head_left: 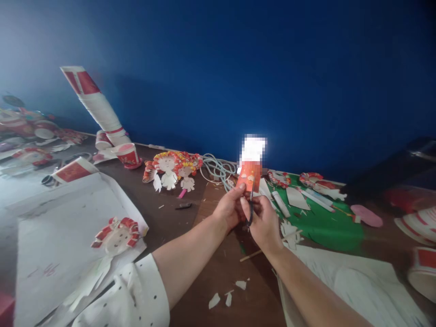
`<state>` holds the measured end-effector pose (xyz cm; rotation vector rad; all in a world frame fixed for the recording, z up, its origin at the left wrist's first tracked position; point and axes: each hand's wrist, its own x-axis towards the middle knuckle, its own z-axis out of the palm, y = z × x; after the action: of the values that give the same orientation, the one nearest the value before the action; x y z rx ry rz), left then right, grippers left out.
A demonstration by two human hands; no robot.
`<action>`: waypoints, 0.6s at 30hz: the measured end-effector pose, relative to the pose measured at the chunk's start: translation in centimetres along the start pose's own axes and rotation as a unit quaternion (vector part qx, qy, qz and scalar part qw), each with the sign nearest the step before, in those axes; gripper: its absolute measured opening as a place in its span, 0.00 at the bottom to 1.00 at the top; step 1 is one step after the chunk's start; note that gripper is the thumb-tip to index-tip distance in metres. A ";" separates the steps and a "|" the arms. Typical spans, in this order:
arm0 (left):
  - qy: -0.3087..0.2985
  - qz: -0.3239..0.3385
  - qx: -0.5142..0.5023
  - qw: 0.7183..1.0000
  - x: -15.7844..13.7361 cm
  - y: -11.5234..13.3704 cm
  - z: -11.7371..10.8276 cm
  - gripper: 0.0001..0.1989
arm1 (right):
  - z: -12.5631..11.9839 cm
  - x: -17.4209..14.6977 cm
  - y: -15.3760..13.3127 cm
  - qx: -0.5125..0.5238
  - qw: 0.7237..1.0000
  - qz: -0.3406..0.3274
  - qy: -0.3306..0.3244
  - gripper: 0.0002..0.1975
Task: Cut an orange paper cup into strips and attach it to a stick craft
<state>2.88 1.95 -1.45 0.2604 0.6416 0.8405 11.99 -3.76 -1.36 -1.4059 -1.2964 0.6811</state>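
Note:
My left hand (pixel 229 208) is closed around the lower part of an orange-red printed paper piece (pixel 245 174), with the thumb on its front. A blurred white patch covers whatever is above the paper. In my right hand (pixel 267 222) is a pair of dark-handled scissors (pixel 251 210), pointing up, its blades against the paper; how far they are parted I cannot make out. Both hands are close together above the brown table (pixel 200 268). Below them lie small white paper scraps (pixel 241 284).
Cut-out paper figures with red and yellow trim (pixel 168 170) lie ahead, beside a coiled pale cable (pixel 218 168). A leaning stack of paper cups (pixel 100 109) stands left. Right are a green sheet (pixel 335 229), a glue stick (pixel 281 204) and pens (pixel 316 199). A blue wall (pixel 204 81) rises behind.

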 end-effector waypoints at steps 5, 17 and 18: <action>0.015 -0.005 0.006 1.000 -0.1 -0.2 0.2 0.13 | 0.0 0.0 0.0 -0.019 1.000 -0.010 0.007 0.13; 0.008 -0.003 0.028 1.000 -0.3 -0.1 0.3 0.14 | 0.0 0.0 0.1 -0.092 0.995 -0.034 0.020 0.11; 0.006 -0.002 0.031 0.999 -0.2 -0.2 0.3 0.14 | -0.1 0.0 0.0 -0.093 0.995 -0.034 0.019 0.11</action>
<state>3.06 1.68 -1.18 0.3102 0.6811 0.8189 12.05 -3.77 -1.37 -1.5091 -1.3992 0.4952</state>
